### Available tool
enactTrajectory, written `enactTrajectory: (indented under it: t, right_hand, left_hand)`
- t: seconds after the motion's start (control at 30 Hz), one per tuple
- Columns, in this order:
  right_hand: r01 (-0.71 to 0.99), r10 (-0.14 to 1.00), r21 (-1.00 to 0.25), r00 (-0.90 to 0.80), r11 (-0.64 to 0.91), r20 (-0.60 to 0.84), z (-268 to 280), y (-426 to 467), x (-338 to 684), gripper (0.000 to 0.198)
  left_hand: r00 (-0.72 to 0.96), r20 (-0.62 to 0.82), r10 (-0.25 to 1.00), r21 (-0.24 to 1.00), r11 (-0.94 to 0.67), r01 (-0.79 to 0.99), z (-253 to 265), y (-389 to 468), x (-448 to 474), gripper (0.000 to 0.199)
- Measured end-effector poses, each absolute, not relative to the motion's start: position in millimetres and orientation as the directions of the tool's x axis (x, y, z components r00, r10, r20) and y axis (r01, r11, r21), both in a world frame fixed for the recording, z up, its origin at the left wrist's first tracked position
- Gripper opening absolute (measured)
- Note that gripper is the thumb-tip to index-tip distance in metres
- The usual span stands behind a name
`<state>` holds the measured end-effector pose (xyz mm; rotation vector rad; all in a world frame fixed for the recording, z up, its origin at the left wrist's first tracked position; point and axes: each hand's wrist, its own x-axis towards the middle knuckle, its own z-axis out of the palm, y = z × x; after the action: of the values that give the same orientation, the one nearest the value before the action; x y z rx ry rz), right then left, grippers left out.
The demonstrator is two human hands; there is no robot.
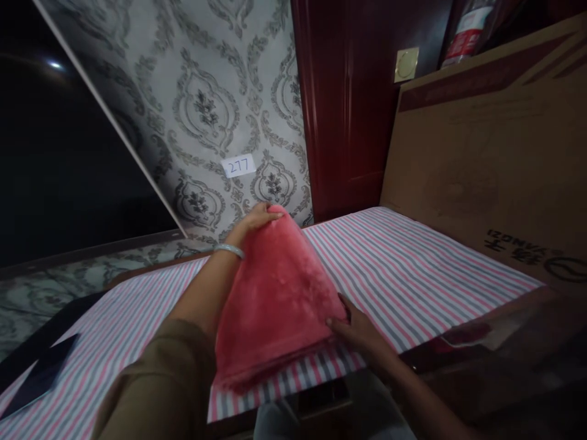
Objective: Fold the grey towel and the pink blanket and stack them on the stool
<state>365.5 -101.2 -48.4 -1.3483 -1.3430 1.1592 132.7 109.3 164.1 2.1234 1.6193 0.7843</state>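
Note:
A folded coral-red plush cloth (279, 287) lies on a striped tablecloth (389, 263), its layered edges facing me. My left hand (261, 217), with a pale bangle (229, 249) on the wrist, is closed on the cloth's far corner, thumb on top. At the near right corner my right hand (355, 324) pinches the edge, its thumb above and the other fingers partly hidden. The cloth narrows toward the far end.
A large cardboard box (472, 146) stands along the right side, with a bottle (468, 33) behind its top edge. Patterned wallpaper (206, 104) bears a paper label (238, 165) reading 277. A dark flat phone-like object (41, 373) lies at left, below a big black screen (68, 140).

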Motion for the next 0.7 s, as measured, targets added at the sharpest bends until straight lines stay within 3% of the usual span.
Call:
enactTrajectory:
  t: [0.13, 0.23, 0.33, 0.43, 0.53, 0.7]
  right_hand:
    - [0.141, 0.993, -0.988, -0.111, 0.055, 0.04, -26.9, -103.9, 354.9, 0.058]
    - [0.16, 0.979, -0.976, -0.158, 0.151, 0.125, -1.7, -103.6, 360.0, 0.048]
    - [0.226, 0.952, -0.925, -0.086, 0.307, 0.295, 37.5, -100.5, 378.6, 0.048]
    - [0.308, 0.874, -0.832, 0.004, 0.461, 0.486, 90.0, -100.1, 402.9, 0.048]
    - [0.343, 0.797, -0.746, -0.017, 0.572, 0.603, 138.8, -98.7, 420.5, 0.044]
    - [0.417, 0.767, -0.662, -0.164, 0.623, 0.62, 164.9, -53.2, 420.0, 0.04]
  left_hand:
    - [0.244, 0.352, 0.903, 0.62, -0.421, 0.662, 211.9, 64.2, 101.0, 0.037]
    - [0.286, 0.333, 0.898, 0.658, -0.439, 0.612, 240.0, 27.7, 78.2, 0.04]
    - [0.241, 0.318, 0.917, 0.699, -0.398, 0.594, 265.8, -12.2, 53.8, 0.039]
    - [0.152, 0.454, 0.878, 0.697, -0.456, 0.553, 283.3, -51.9, 31.3, 0.04]
    - [0.081, 0.517, 0.852, 0.706, -0.478, 0.522, 280.7, -79.2, 13.6, 0.042]
    - [0.101, 0.4, 0.911, 0.752, -0.389, 0.532, 239.1, -78.4, -2.6, 0.046]
